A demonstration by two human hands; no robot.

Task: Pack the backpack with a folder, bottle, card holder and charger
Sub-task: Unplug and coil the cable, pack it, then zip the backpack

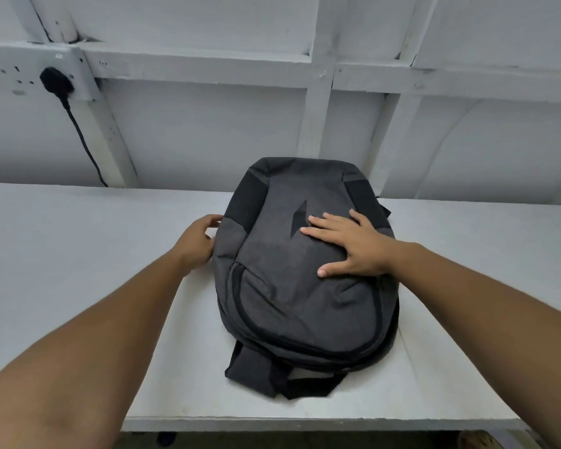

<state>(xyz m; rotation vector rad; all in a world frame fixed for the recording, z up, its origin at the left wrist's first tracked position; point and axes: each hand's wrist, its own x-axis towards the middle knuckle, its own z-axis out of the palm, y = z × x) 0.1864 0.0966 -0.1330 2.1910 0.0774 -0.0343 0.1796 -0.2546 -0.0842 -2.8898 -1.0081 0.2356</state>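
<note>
A dark grey backpack lies flat on the white table, front face up, its zips shut and its black straps sticking out at the near end. My right hand rests flat on top of it, palm down, fingers spread. My left hand curls against the bag's left edge, fingertips touching the side seam; whether it pinches a zip pull I cannot tell. No folder, bottle, card holder or charger is in sight.
A black plug sits in a wall socket at the upper left, and its cable drops behind the table's far edge. White panelled wall stands right behind the bag. The table's near edge runs just below the straps.
</note>
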